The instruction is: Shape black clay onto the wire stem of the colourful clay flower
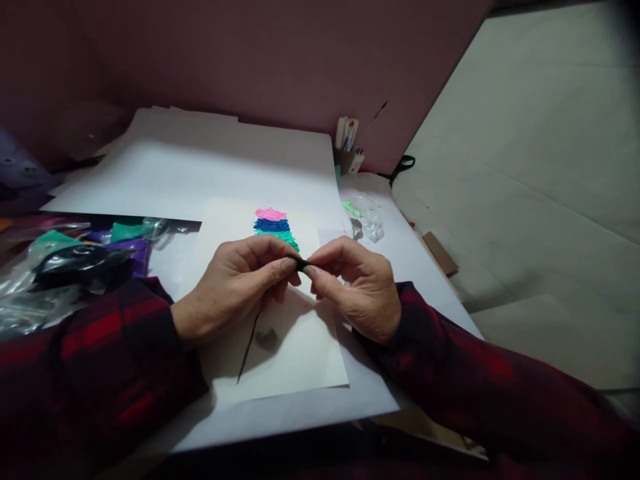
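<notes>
Between the fingertips of my left hand (245, 277) and my right hand (353, 280) is a small piece of black modelling clay (301, 264). Both hands pinch it, thumbs against index fingers, above a cream sheet of paper (300, 360). Just beyond my fingers, textured bands of pink (271, 214), blue (271, 225) and teal clay (277, 238) lie on the sheet; my left hand covers part of the teal band. Below my left hand a thin black strand (249, 348) runs across the paper, its upper end near my fingers. A grey smudge (267, 339) shows beside it.
At left lie several plastic packets of coloured clay (85, 263). Large white sheets (225, 160) cover the table's back. Behind them stands a holder with pens (346, 137). Clear crumpled plastic (373, 223) lies at right. A pinkish wall (280, 60) rises behind.
</notes>
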Motion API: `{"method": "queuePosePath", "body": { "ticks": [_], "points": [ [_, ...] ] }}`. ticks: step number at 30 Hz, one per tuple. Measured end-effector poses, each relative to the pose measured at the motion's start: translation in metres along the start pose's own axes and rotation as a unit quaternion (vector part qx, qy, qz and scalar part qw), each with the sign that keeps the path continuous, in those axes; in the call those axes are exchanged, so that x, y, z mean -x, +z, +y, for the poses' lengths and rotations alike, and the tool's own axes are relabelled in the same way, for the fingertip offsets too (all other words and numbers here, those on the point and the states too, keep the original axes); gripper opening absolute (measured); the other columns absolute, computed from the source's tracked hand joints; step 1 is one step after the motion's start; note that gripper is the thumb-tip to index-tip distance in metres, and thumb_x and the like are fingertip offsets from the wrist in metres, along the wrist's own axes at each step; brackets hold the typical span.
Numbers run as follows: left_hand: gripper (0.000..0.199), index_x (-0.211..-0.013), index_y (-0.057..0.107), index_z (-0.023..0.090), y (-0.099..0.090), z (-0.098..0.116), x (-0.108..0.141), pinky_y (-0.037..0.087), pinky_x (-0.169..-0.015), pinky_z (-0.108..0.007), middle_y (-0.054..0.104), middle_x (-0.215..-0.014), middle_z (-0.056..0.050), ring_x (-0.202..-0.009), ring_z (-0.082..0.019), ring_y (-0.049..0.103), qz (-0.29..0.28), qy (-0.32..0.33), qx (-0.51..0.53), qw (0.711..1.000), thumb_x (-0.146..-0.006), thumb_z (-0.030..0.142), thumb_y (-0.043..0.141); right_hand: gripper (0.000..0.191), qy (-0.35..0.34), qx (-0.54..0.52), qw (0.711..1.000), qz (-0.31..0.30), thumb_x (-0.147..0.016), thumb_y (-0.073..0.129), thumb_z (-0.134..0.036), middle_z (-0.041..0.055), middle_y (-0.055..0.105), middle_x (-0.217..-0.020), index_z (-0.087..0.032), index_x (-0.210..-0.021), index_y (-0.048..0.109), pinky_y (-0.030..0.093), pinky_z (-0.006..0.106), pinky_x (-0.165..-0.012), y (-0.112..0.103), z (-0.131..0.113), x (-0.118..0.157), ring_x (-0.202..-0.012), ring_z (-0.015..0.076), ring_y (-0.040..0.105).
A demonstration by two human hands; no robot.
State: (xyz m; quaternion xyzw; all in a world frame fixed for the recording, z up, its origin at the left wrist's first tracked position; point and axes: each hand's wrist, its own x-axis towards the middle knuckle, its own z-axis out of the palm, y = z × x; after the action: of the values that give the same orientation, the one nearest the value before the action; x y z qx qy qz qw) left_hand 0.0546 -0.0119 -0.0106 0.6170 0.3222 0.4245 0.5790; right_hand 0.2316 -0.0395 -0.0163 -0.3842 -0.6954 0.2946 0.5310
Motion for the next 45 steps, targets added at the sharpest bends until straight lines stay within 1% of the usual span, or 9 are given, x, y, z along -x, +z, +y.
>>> {"method": "queuePosePath", "body": {
  "ticks": [4,13,17,21,26,32,38,42,45],
  "points": [
    [0.009,-0.087,0.064,0.011,-0.001,-0.001,0.0,0.043,-0.042,-0.018,0.065,-0.066,-0.001,-0.047,-0.008,0.054,0.021,0.007,0.043,0.999,-0.081,0.018,0.064,0.008,0.016,-0.028,0.998,0.047,-0.076,0.069,-0.013,-0.004,0.059,-0.063,-0.015,-0.076,0.061,0.047,0.02,-0.047,0.0,0.0,-0.004,-0.05,0.0068,0.056],
    [0.031,-0.108,0.055,0.012,-0.002,0.001,-0.001,0.044,-0.04,-0.021,0.065,-0.064,-0.001,-0.046,-0.012,0.055,0.02,0.021,0.056,0.998,-0.081,0.022,0.065,0.016,0.181,-0.126,0.975,0.002,-0.077,0.071,-0.024,-0.0038,0.059,-0.055,-0.012,-0.077,0.06,0.048,0.019,-0.039,0.004,-0.011,-0.038,-0.044,0.0077,0.056],
    [0.028,-0.103,0.059,0.012,-0.003,0.0,-0.002,0.044,-0.04,-0.02,0.068,-0.069,-0.004,-0.048,-0.011,0.057,0.046,0.001,0.079,0.996,-0.079,0.023,0.067,0.009,0.154,-0.125,0.98,-0.019,-0.084,0.061,-0.02,-0.0046,0.058,-0.053,-0.013,-0.079,0.06,0.049,0.019,-0.042,0.017,-0.01,-0.042,-0.044,0.0071,0.056],
    [0.017,-0.092,0.066,0.012,-0.004,-0.001,-0.002,0.043,-0.04,-0.019,0.067,-0.067,-0.003,-0.046,-0.009,0.055,0.082,0.0,0.046,0.996,-0.077,0.021,0.069,0.014,0.064,-0.089,0.994,0.004,-0.09,0.054,-0.024,-0.0017,0.061,-0.063,-0.015,-0.093,0.064,0.052,0.022,-0.05,0.021,0.0,-0.026,-0.054,0.0078,0.058],
    [0.01,-0.082,0.071,0.014,-0.004,-0.002,0.0,0.042,-0.043,-0.018,0.062,-0.057,0.001,-0.046,-0.008,0.053,0.097,0.023,-0.009,0.995,-0.076,0.021,0.071,0.019,-0.043,0.015,0.999,-0.011,-0.081,0.068,-0.023,0.004,0.066,-0.086,-0.019,-0.1,0.066,0.055,0.027,-0.06,0.016,0.008,-0.015,-0.073,0.0127,0.061],
    [0.008,-0.079,0.068,0.014,-0.004,-0.001,0.001,0.04,-0.041,-0.018,0.059,-0.054,0.003,-0.044,-0.008,0.051,0.095,0.024,-0.023,0.995,-0.077,0.022,0.069,0.017,-0.018,-0.035,0.999,-0.023,-0.082,0.068,-0.021,0.0021,0.067,-0.082,-0.018,-0.098,0.064,0.054,0.026,-0.06,0.017,0.012,-0.016,-0.065,0.0106,0.062],
    [0.012,-0.075,0.064,0.014,-0.004,-0.001,0.001,0.041,-0.044,-0.019,0.06,-0.059,0.002,-0.046,-0.007,0.05,0.072,0.024,-0.039,0.996,-0.079,0.025,0.067,0.01,0.068,-0.161,0.984,-0.021,-0.078,0.07,-0.021,-0.0033,0.062,-0.064,-0.016,-0.084,0.063,0.049,0.022,-0.047,0.019,0.011,-0.018,-0.05,0.0073,0.057],
    [0.014,-0.077,0.062,0.014,-0.002,-0.002,-0.001,0.039,-0.041,-0.019,0.059,-0.059,0.002,-0.043,-0.007,0.048,0.064,0.02,-0.013,0.998,-0.082,0.027,0.064,0.011,0.096,-0.177,0.979,0.043,-0.072,0.07,-0.017,-0.0058,0.058,-0.057,-0.016,-0.072,0.059,0.045,0.02,-0.04,0.021,0.007,-0.023,-0.043,0.0062,0.053],
    [0.015,-0.077,0.059,0.015,-0.001,0.0,-0.003,0.038,-0.039,-0.018,0.06,-0.06,0.001,-0.044,-0.008,0.049,0.114,0.018,0.019,0.993,-0.084,0.027,0.063,0.012,0.087,-0.169,0.976,0.108,-0.071,0.068,-0.016,-0.0083,0.055,-0.052,-0.017,-0.069,0.056,0.043,0.019,-0.038,0.019,0.009,-0.027,-0.04,0.0052,0.05]
  ]
}}
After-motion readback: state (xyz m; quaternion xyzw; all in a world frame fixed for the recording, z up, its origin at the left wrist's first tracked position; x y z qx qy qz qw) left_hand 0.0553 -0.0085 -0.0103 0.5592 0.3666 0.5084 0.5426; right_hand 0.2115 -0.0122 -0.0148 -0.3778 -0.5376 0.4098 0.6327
